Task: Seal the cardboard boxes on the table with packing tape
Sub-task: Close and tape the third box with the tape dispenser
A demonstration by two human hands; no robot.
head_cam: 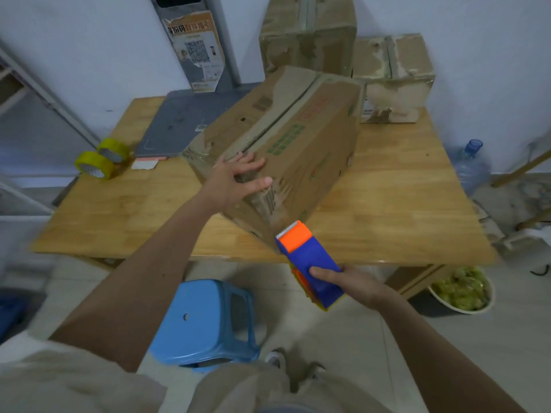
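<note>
Closest to the head camera, down at 6 o'clock, is the person's light-coloured clothing, with a blue plastic stool [205, 323] on the tiled floor right in front of them. Out from there, the right hand [356, 286] at about 5 o'clock has its grip wrapped around the blue body of a tape dispenser [310, 263], fingers curled over the top; the orange end with the toothed blade points up toward the near corner of the big cardboard box [283, 150] and sits just beside it, can't tell if it's actually touching. The left hand [235, 181] is near dead centre, fingers spread and pretty straight, lying flat over the near end of that box where the top flaps meet, thumb down the side face. So that grip is apart, just pressing. The box sits skewed on the wooden table [402, 204], its seam running from centre up toward 1 o'clock. Behind it at 12 to 1 o'clock are two more boxes [393, 79] against the wall, both with worn tape. At 9 o'clock, near the table's left edge, two yellowish tape rolls [103, 158] lie touching each other, and a grey flat pad [185, 123] sits just beyond them at 11. Off the table at 3 o'clock there's a water jug [472, 162], and at 4 a bowl of something green [462, 289] on the floor.
</note>
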